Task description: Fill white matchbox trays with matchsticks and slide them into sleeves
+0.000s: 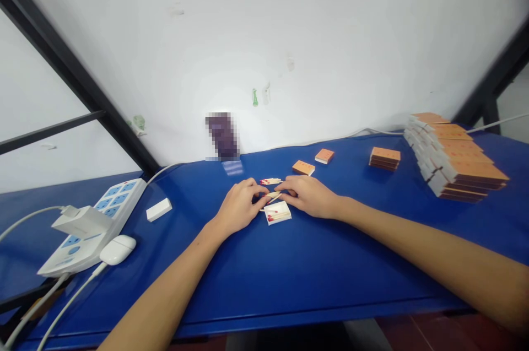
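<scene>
My left hand (239, 205) and my right hand (309, 195) face each other over the blue table. Their fingertips are closed on a few matches (274, 195) lying between them. Just in front of the fingers sits an open white matchbox tray (278, 217) with several red-headed matches in it. One pale matchstick pokes out between my left fingers and the tray's left edge. Behind the hands lies a small heap of loose matches (270, 181), its right end close to my right fingers. Two orange matchbox covers, one nearer (303, 167) and one farther (324, 156), lie beyond my right hand.
A short stack of orange matchboxes (384, 158) stands at the right, beside a large stack (467, 161). On the left are a small white block (159, 210), a power strip (119, 196) with a plugged-in charger, and a white earphone case (118, 250) on a cable. A blurred dark object (223, 136) leans on the wall.
</scene>
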`<act>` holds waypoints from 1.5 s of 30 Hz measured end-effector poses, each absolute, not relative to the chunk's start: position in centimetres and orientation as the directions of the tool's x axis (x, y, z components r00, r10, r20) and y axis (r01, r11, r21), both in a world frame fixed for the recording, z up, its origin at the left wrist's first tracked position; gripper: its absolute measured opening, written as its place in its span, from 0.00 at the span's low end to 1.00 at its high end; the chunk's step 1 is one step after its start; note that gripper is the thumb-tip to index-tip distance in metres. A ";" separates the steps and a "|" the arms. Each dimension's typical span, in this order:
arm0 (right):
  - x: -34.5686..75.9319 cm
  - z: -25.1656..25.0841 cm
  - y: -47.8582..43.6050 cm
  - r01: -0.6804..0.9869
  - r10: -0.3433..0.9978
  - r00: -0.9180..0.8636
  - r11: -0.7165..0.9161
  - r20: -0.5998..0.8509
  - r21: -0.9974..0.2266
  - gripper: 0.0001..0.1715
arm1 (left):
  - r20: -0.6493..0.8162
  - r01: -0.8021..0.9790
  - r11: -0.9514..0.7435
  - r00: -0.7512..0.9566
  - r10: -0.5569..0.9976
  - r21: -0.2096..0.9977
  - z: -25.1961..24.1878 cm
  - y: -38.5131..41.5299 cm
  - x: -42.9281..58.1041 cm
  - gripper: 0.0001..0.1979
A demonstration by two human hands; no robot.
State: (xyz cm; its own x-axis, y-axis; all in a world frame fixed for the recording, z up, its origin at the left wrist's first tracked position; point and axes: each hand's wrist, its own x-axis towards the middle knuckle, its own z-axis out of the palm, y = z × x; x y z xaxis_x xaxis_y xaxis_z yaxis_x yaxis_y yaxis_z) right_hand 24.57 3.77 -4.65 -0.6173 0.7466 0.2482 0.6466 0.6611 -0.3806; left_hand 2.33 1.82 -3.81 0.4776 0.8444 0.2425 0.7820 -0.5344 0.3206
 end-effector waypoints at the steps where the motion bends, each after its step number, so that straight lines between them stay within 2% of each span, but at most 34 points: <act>1: 24.6 -4.7 3.8 0.640 0.741 -0.620 0.667 0.256 -0.382 0.17 | 0.244 0.780 -0.536 0.478 0.843 0.322 -3.9 1.8 2.3 0.17; 8: 24.8 -5.2 4.0 0.619 0.725 -0.630 0.685 0.277 -0.385 0.16 | 0.250 0.740 -0.538 0.476 0.843 0.404 -4.3 2.0 1.8 0.16; 12: 25.1 -5.0 3.9 0.595 0.708 -0.658 0.697 0.255 -0.400 0.20 | 0.241 0.726 -0.548 0.493 0.836 0.416 -4.4 2.0 1.6 0.16; 18: 25.3 -4.8 4.2 0.567 0.698 -0.677 0.697 0.233 -0.440 0.19 | 0.207 0.689 -0.607 0.577 0.790 0.395 -3.7 1.8 1.0 0.19; 27: 25.1 -5.0 4.3 0.585 0.711 -0.663 0.686 0.233 -0.432 0.17 | 0.204 0.701 -0.619 0.588 0.783 0.354 -3.7 1.9 1.0 0.21; 32: 25.0 -5.0 4.1 0.604 0.715 -0.656 0.690 0.243 -0.399 0.18 | 0.214 0.710 -0.616 0.580 0.786 0.342 -3.8 1.9 1.0 0.20; 39: 24.6 -5.0 4.2 0.627 0.721 -0.632 0.691 0.285 -0.360 0.17 | 0.209 0.703 -0.591 0.557 0.804 0.396 -4.0 2.1 1.0 0.21; 45: 24.7 -4.6 3.9 0.607 0.698 -0.658 0.714 0.284 -0.348 0.18 | 0.263 0.712 -0.617 0.558 0.787 0.336 -4.2 2.2 1.2 0.17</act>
State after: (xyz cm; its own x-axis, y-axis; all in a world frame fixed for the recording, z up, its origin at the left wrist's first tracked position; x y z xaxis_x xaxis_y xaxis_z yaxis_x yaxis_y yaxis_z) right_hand 24.74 3.91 -4.63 -0.6578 0.6975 0.2842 0.6070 0.7143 -0.3482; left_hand 1.22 2.15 -4.17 0.5583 0.7870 0.2626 0.7117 -0.6170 0.3359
